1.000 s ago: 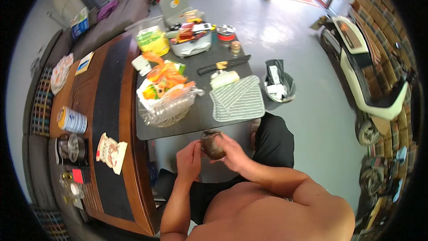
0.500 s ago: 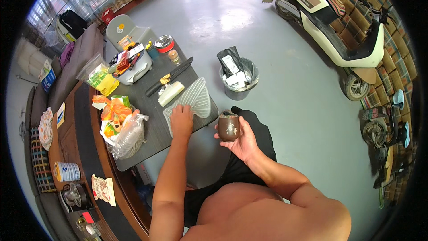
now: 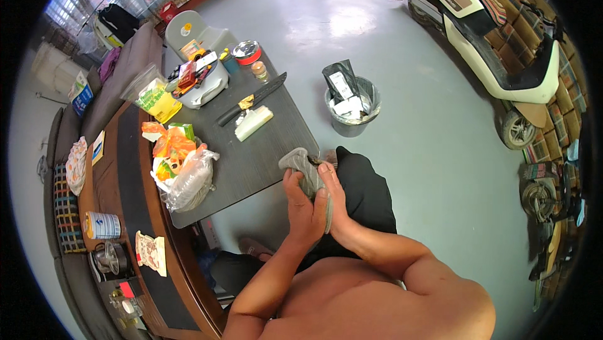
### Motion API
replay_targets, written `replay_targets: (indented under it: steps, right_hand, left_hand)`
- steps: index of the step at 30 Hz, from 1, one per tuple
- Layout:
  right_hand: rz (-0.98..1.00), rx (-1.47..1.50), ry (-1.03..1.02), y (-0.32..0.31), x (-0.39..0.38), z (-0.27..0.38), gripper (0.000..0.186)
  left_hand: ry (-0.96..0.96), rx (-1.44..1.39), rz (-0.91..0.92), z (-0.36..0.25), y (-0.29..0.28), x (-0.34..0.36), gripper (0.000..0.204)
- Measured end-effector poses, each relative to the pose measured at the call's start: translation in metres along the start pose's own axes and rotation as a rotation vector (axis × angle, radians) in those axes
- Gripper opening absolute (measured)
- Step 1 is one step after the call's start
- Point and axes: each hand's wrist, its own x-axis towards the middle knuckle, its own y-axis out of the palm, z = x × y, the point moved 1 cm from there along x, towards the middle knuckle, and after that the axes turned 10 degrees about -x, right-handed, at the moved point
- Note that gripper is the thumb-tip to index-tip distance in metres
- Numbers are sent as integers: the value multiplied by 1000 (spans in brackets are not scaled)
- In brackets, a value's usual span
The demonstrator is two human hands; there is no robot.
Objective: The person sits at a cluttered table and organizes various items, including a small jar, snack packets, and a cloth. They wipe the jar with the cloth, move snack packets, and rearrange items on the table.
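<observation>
Both hands are together above my lap, just off the near right corner of the dark table [image 3: 276, 151]. My left hand [image 3: 306, 211] presses a grey striped cloth [image 3: 301, 162] with its fingers. Its folds hang down between the two palms. My right hand [image 3: 336, 198] is closed from the other side around a small brown rounded cup, which the cloth and fingers almost wholly hide. A dark bit shows at the top between the hands. Farther off on the table lie a long black knife [image 3: 270, 87] and a pale cream block-like piece [image 3: 254, 124].
Left of my hands sit a clear plastic bag [image 3: 195, 180] and an orange-white bag [image 3: 173, 143]. A grey basin of packets [image 3: 204, 88] stands at the table's back. Beyond the right corner is a lined bin [image 3: 352, 127]. A white scooter [image 3: 483, 57] stands far right.
The left hand has lifted the cloth off the table and brought it right, against the cup in the right hand. The cup, plainly visible before, is now mostly covered. The view has shifted slightly.
</observation>
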Motion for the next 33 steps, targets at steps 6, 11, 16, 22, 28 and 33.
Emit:
replay_targets:
  steps: [6,11,16,22,28,33]
  right_hand:
    - [74,-96,-25,5,-4,-21,38]
    - [215,46,66,-11,-2,-49,40]
    - [52,168,406,4,-6,-33,44]
    - [61,-378,-107,6,-14,-41,40]
    - [157,-232,39,17,-21,-19,39]
    - [208,85,387,10,-19,-25,56]
  left_hand:
    - [-225,-131,-35,1,-19,22,43]
    - [-716,-697,23,10,-48,38,36]
    - [-757,-816,-85,26,-54,27,32]
    - [-275,-136,-211,18,-36,-5,43]
    - [42,53,-153,-9,-37,-23,48]
    - [-589,-658,-113,5,-67,6,33]
